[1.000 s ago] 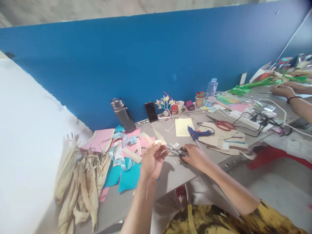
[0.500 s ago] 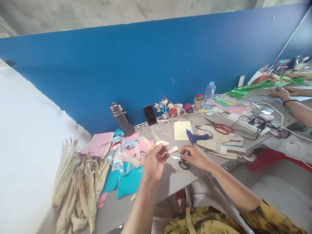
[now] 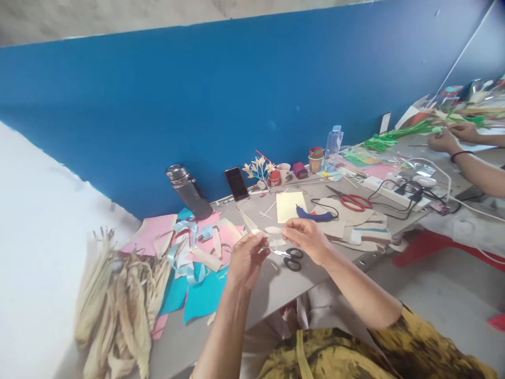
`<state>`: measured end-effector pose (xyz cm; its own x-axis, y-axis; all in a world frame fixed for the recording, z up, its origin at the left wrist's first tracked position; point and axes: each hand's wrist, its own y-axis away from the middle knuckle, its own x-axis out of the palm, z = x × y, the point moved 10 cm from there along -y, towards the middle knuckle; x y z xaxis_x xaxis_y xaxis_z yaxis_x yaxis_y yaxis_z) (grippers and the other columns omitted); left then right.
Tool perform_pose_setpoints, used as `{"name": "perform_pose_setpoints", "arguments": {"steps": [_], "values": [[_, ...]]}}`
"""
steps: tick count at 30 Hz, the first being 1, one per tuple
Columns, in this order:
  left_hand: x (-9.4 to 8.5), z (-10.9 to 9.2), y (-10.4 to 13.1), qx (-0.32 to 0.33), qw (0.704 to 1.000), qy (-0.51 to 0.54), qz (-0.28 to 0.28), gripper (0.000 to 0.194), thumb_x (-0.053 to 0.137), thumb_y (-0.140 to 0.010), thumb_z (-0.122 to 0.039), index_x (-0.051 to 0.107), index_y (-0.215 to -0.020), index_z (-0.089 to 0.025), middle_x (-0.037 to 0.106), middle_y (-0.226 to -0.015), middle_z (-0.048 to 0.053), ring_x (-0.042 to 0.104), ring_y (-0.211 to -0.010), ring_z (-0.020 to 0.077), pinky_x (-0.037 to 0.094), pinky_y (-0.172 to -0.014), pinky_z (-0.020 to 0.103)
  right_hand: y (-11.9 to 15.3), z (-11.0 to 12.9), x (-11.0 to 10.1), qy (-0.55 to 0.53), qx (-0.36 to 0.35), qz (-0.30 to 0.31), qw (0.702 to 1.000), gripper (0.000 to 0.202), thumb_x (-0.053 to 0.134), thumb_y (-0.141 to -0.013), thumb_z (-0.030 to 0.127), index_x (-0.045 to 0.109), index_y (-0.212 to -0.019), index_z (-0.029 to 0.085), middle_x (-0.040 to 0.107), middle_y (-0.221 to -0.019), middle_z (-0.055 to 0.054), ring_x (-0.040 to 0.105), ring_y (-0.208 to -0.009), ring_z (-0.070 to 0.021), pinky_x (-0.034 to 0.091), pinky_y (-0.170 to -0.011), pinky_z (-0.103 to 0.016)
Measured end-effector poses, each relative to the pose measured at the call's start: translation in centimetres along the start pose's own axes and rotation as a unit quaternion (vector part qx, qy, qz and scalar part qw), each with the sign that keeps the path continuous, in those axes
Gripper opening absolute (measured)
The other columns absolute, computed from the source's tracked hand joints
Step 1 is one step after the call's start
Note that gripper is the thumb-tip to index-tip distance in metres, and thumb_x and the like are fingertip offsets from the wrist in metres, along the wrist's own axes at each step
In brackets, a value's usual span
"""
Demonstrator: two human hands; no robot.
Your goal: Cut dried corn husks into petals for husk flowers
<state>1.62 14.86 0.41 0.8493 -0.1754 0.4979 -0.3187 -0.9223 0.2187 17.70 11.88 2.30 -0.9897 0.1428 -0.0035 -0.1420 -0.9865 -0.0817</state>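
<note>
My left hand [image 3: 248, 258] is closed in a pinch on a small pale strip, which looks like corn husk; its tip shows above the thumb. Close by on the right, my right hand [image 3: 306, 239] pinches the end of a pale petal-shaped husk piece [image 3: 273, 230] that points toward the left hand. Below and between the hands are small scissors [image 3: 292, 259] with black handles, their blades partly behind the left fingers. Another pale husk strip [image 3: 248, 220] stands out just behind the left hand.
Dried corn husks [image 3: 126, 316] hang at the table's left edge, beside coloured paper [image 3: 203, 297] and ribbon. Behind are a flask [image 3: 191, 195], phone [image 3: 236, 184] and husk flowers [image 3: 259, 169]. Rightward lie a glue gun [image 3: 315, 215], red-handled scissors [image 3: 355, 201], a power strip [image 3: 390, 192] and a co-worker's hands [image 3: 444, 141].
My right hand has moved up and left from beside the scissors, and the petal-shaped piece now shows at its fingertips. The left hand keeps its pinch. The view has shifted slightly.
</note>
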Motion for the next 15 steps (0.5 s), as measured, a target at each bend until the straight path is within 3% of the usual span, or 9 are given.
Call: {"name": "perform_pose_setpoints", "arguments": {"steps": [3,7,11,15], "values": [[-1.3,-0.6,-2.2,-0.004,0.999,-0.028,-0.026,0.027,0.086,-0.057,-0.025,0.066,-0.073,-0.015,0.065,-0.071,-0.001,0.059,-0.061,0.0092,0.047,-0.054,0.021,0.2,-1.1,-1.2,0.000,0.017,-0.019,1.000,0.031,0.066,-0.078,0.045,0.061,-0.066,0.017,0.041,-0.049,0.006,0.030,-0.047,-0.0082,0.020,-0.046,-0.024],[-2.0,-1.6,-7.3,-0.004,0.990,-0.137,-0.041,0.026,0.083,-0.052,-0.016,0.063,-0.068,-0.014,0.066,-0.065,0.002,0.059,-0.052,0.0099,0.040,-0.044,0.019,0.3,-2.4,-2.3,-0.025,0.046,-0.030,0.998,0.031,0.067,-0.076,0.045,0.059,-0.064,0.018,0.042,-0.050,0.005,0.032,-0.048,-0.0090,0.022,-0.047,-0.024],[-3.0,-1.8,-12.8,-0.009,0.976,-0.204,-0.079,0.027,0.080,-0.047,-0.003,0.060,-0.061,-0.013,0.061,-0.051,0.003,0.059,-0.043,0.0131,0.044,-0.044,0.022,0.3,-3.3,-2.4,-0.033,0.061,-0.029,0.997,0.031,0.067,-0.076,0.044,0.059,-0.064,0.017,0.041,-0.051,0.005,0.033,-0.049,-0.0090,0.023,-0.048,-0.024],[-4.3,-2.5,-16.1,0.001,0.956,-0.270,-0.117,0.032,0.079,-0.046,0.001,0.060,-0.066,-0.014,0.059,-0.049,-0.001,0.057,-0.039,0.0135,0.043,-0.043,0.023,0.4,-4.6,-1.9,-0.030,0.089,-0.010,0.996,0.031,0.065,-0.076,0.044,0.059,-0.064,0.016,0.048,-0.054,0.002,0.033,-0.049,-0.0085,0.024,-0.047,-0.024]]}}
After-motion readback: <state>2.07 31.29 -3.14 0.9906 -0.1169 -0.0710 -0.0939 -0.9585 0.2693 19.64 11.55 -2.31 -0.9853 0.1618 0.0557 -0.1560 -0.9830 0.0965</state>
